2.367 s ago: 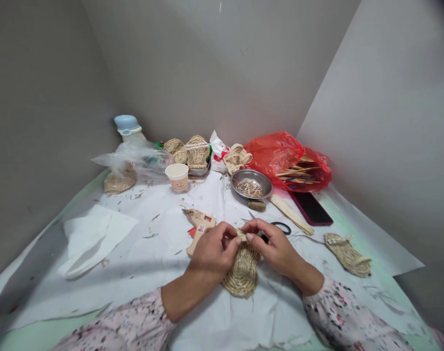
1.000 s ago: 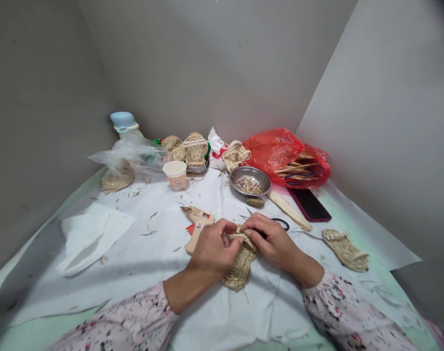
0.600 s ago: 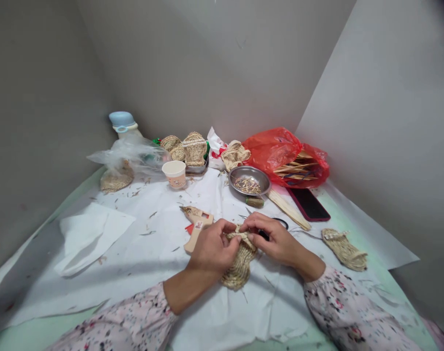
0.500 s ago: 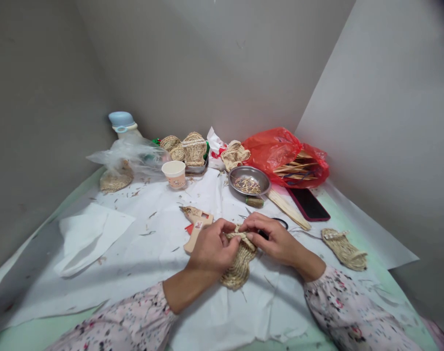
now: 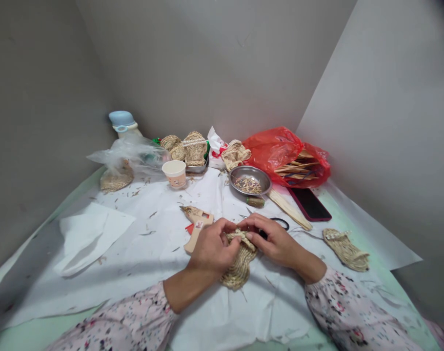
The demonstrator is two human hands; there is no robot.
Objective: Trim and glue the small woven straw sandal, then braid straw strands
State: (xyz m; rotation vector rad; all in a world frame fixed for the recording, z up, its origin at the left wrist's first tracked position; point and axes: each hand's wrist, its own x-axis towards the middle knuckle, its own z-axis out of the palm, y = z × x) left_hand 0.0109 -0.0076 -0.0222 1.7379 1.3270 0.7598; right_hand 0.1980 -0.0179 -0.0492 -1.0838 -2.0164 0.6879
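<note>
A small woven straw slipper [image 5: 238, 267] lies in front of me, its braided strap at the far end under my fingers. My left hand [image 5: 215, 246] is closed on the strap's left side, thumb on top. From the right, my right hand [image 5: 275, 240] pinches the strap's other side with thumb and forefinger. The fingertips of both hands nearly meet, hiding the slipper's far tip. A beige hot glue gun [image 5: 198, 231] lies just beyond my left hand. Scissors [image 5: 280, 223] with black handles are partly covered by my right hand.
A second straw slipper [image 5: 348, 251] lies at right, near a phone [image 5: 310, 204]. Farther back are a metal bowl [image 5: 236, 189] of clippings, a thread spool [image 5: 255, 202], a paper cup [image 5: 174, 175], a red plastic bag [image 5: 269, 151] of straw and folded white paper [image 5: 92, 234].
My right fingers have shifted slightly toward the left hand at the strap. Both hands keep their hold on the slipper, and the other things stay in place.
</note>
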